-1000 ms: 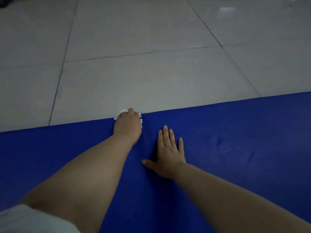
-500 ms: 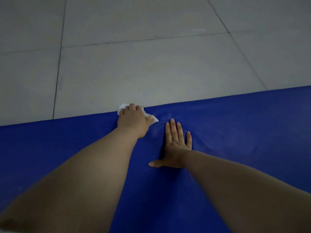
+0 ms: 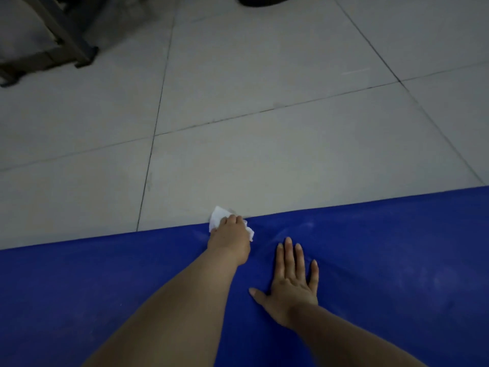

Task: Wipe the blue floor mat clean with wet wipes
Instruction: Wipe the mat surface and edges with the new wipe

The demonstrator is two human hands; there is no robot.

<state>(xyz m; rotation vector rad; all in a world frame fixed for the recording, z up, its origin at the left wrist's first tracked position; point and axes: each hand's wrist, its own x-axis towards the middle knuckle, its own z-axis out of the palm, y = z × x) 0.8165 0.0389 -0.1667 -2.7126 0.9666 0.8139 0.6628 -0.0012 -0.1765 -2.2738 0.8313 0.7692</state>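
The blue floor mat [image 3: 383,260] covers the lower half of the view, its far edge running across the middle. My left hand [image 3: 229,241] grips a crumpled white wet wipe [image 3: 218,219] at that far edge; part of the wipe pokes out past the mat onto the tiles. To its right my right hand [image 3: 292,282] lies flat on the mat with straight, spread fingers. The mat puckers slightly between the two hands.
Grey floor tiles [image 3: 264,154] stretch beyond the mat. A dark furniture frame [image 3: 60,46] stands at the top left. A dark round object [image 3: 260,0] shows at the top edge.
The view has tilted up, showing furniture at the top. My left hand with the wipe stays at the mat's far edge and the wipe sticks out further onto the tiles. My right hand stays flat.
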